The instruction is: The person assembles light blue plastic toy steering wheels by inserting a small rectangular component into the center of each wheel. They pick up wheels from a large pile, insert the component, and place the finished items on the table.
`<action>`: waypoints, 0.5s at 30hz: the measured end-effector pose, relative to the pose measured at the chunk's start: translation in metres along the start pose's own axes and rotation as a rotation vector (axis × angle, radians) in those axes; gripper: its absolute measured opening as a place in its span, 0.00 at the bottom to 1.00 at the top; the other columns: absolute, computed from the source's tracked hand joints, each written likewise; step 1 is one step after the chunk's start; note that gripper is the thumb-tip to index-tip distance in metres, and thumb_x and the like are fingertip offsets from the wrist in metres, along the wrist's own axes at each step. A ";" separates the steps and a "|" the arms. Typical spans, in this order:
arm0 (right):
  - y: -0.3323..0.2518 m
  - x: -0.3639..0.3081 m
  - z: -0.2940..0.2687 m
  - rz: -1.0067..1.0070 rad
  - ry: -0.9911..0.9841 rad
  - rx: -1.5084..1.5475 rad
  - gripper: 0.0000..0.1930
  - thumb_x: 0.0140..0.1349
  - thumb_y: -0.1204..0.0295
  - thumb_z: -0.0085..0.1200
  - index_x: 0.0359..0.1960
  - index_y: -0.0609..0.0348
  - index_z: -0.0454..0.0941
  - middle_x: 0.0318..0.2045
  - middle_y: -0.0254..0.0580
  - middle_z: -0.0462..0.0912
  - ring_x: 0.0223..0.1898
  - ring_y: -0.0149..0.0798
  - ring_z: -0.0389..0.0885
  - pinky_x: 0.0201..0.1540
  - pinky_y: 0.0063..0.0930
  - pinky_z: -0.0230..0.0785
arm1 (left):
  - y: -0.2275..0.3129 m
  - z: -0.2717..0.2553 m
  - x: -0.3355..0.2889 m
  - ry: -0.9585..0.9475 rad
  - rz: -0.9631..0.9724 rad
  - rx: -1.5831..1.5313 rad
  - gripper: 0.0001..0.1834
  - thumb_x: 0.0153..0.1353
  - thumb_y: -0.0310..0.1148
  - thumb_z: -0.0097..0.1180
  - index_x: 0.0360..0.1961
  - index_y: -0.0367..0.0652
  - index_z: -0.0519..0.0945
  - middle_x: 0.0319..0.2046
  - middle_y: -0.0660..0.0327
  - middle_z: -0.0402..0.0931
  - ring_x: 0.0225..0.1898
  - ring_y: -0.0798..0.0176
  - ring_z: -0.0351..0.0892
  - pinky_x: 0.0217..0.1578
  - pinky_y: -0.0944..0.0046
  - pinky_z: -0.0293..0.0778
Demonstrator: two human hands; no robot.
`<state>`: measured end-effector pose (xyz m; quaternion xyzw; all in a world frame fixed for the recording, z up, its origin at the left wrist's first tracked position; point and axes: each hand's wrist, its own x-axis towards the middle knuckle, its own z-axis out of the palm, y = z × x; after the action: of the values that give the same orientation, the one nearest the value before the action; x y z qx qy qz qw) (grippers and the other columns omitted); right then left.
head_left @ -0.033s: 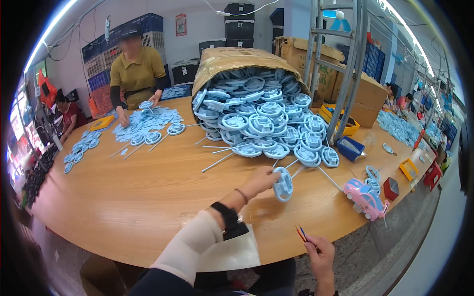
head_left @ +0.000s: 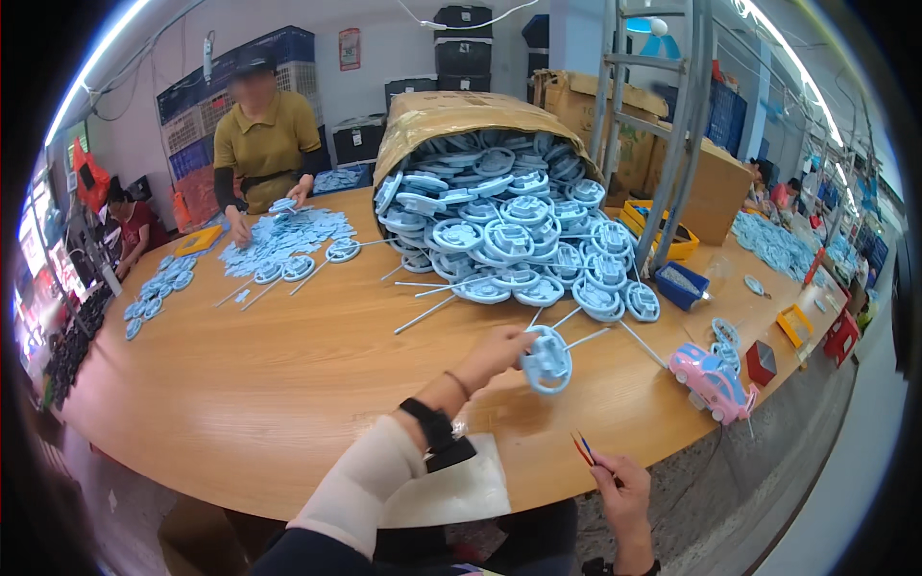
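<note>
My left hand (head_left: 501, 348) grips a light blue plastic toy steering wheel (head_left: 547, 362) by its upper left rim. The wheel is held tilted over the table, in front of a large heap of similar steering wheels (head_left: 509, 240). That heap spills from a tipped brown carton (head_left: 461, 108); several thin pale rods stick out of it. Low on the right, by the table's front edge, my right hand (head_left: 624, 488) is closed on a thin two-pronged piece (head_left: 583, 449), one prong red and one dark blue, with the points upward. I cannot make out its kind.
A pink and blue toy car (head_left: 711, 384) stands near the right edge, with a dark red box (head_left: 761, 363) and a blue bin (head_left: 680, 290) beyond. A metal ladder frame (head_left: 677, 144) rises behind. Across the table, a person (head_left: 264, 144) handles blue parts (head_left: 288, 240). A white sheet (head_left: 451, 494) lies under my left forearm.
The steering wheel in my left hand has shifted slightly left and turned, showing more of its face. My right hand is almost in the same place.
</note>
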<state>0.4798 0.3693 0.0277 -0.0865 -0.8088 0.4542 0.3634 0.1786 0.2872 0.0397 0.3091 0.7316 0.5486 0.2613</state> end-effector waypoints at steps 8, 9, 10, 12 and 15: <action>-0.052 0.025 0.042 -0.143 -0.201 -0.062 0.13 0.54 0.79 0.55 0.42 0.56 0.79 0.27 0.40 0.76 0.26 0.36 0.75 0.27 0.24 0.65 | -0.006 -0.024 -0.136 -0.094 -0.089 -0.737 0.14 0.61 0.29 0.47 0.47 0.38 0.73 0.36 0.63 0.75 0.35 0.70 0.76 0.37 0.67 0.76; -0.055 0.025 0.044 -0.137 -0.220 -0.099 0.13 0.54 0.79 0.55 0.42 0.54 0.79 0.27 0.39 0.76 0.25 0.35 0.75 0.27 0.25 0.65 | -0.008 -0.024 -0.144 -0.078 -0.060 -0.748 0.15 0.60 0.27 0.48 0.48 0.36 0.72 0.38 0.62 0.75 0.36 0.69 0.76 0.38 0.66 0.76; -0.056 0.024 0.044 -0.131 -0.238 -0.137 0.13 0.54 0.79 0.55 0.42 0.53 0.79 0.27 0.38 0.75 0.25 0.35 0.75 0.26 0.25 0.65 | -0.010 -0.022 -0.149 -0.085 -0.052 -0.745 0.16 0.60 0.26 0.48 0.50 0.36 0.71 0.39 0.62 0.74 0.37 0.69 0.76 0.39 0.66 0.76; -0.056 0.023 0.044 -0.136 -0.256 -0.188 0.13 0.53 0.78 0.55 0.42 0.51 0.80 0.26 0.37 0.75 0.25 0.35 0.74 0.26 0.25 0.66 | -0.010 -0.017 -0.152 -0.107 -0.027 -0.741 0.19 0.59 0.24 0.49 0.52 0.34 0.68 0.41 0.61 0.74 0.38 0.68 0.75 0.40 0.65 0.76; -0.053 0.021 0.043 -0.133 -0.259 -0.209 0.14 0.53 0.78 0.55 0.42 0.49 0.80 0.26 0.35 0.74 0.25 0.35 0.75 0.26 0.26 0.66 | -0.009 -0.009 -0.156 -0.172 -0.036 -0.742 0.18 0.60 0.25 0.48 0.53 0.35 0.68 0.41 0.61 0.74 0.39 0.69 0.75 0.41 0.65 0.75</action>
<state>0.4465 0.3198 0.0671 -0.0106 -0.8956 0.3500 0.2744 0.2758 0.1641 0.0399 0.2253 0.4639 0.7435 0.4257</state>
